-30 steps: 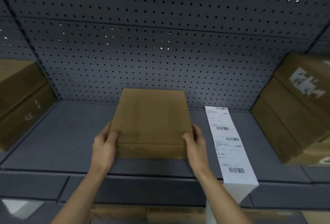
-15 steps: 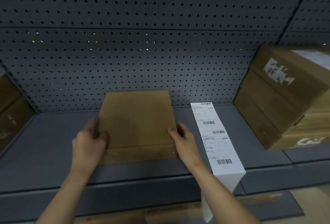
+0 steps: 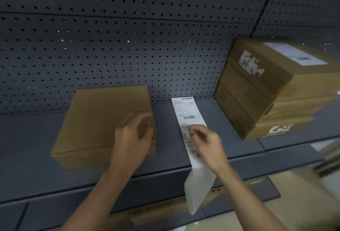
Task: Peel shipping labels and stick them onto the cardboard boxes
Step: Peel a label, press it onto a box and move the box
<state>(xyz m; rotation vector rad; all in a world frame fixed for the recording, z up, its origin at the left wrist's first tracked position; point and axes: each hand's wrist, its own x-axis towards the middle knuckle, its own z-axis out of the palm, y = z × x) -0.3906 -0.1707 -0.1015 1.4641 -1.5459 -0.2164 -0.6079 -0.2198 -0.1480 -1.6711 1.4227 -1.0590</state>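
Box released
Right hand now over label strip, grip too blurred to tell; left hand loosely curled, empty, box beneath.

a dark grey pegboard wall rises behind a matching grey shelf. specks of light glint through some holes. pale floor shows lower right
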